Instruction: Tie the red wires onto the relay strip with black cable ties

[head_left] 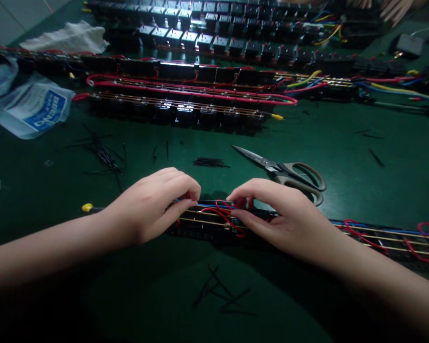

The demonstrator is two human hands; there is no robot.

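Note:
A long black strip point(200, 229) with brass-coloured rods and red and blue wires lies across the green table, a yellow cap point(87, 207) at its left end. My left hand point(164, 202) is closed in a pinch at the strip's upper edge, on the blue wire or something thin beside it; its fingertips hide what they grip. To its right my right hand point(271, 207) pinches a thin black piece point(219, 201) at the same edge, beside a red wire loop point(223, 209). Scissors point(271, 165) with grey-black handles lie just behind my right hand.
Black tie pieces lie in piles at the left point(105, 155), centre point(210, 162) and front point(223, 290). Farther back are wired black strips point(186, 107), a plastic bag point(39, 107) and a white cloth point(69, 38). Another person's hand point(396, 9) shows at the top right.

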